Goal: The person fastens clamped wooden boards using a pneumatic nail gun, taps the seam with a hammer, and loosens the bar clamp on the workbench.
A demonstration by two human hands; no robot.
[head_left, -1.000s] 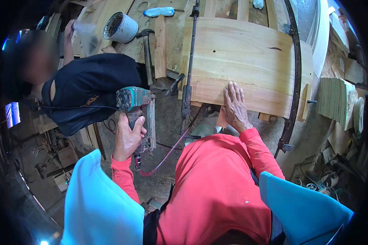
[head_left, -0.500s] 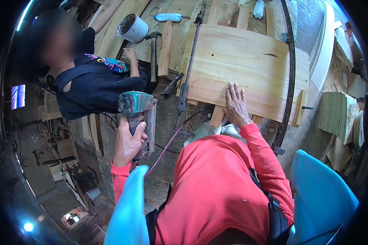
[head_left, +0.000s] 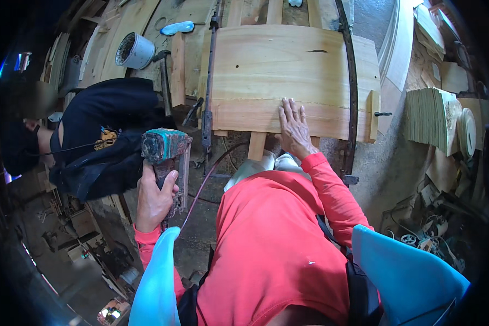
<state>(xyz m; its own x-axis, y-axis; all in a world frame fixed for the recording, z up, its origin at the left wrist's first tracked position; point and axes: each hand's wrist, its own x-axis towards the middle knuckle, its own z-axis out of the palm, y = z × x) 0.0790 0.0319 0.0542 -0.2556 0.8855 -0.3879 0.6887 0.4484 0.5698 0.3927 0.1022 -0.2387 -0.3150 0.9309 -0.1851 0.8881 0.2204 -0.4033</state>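
Observation:
My left hand (head_left: 155, 201) grips the handle of a worn teal nail gun (head_left: 165, 144), held upright left of my body, apart from the wood. A dark red air hose (head_left: 202, 182) curves near it. My right hand (head_left: 295, 130) lies flat, fingers stretched out, on the near edge of a pale wooden panel (head_left: 280, 62). This panel is made of joined boards, with a seam near my fingertips and a dark knot mark toward the far side. One bar clamp (head_left: 207, 103) crosses its left end and another bar clamp (head_left: 352, 92) its right part. Wooden strips (head_left: 257, 145) support it from below.
A co-worker in dark clothes (head_left: 103, 119) bends over close by on the left. A hammer (head_left: 164, 81), a white bucket (head_left: 136, 51) and a blue-tinted bottle (head_left: 177, 27) lie beyond. Stacked thin boards (head_left: 430, 119) stand at right. A small block (head_left: 374, 114) sits at the panel's right end.
The co-worker has bent down and shifted left, drawing an arm back from the bench. My view has shifted, so the panel appears further left. My hands keep their hold and place.

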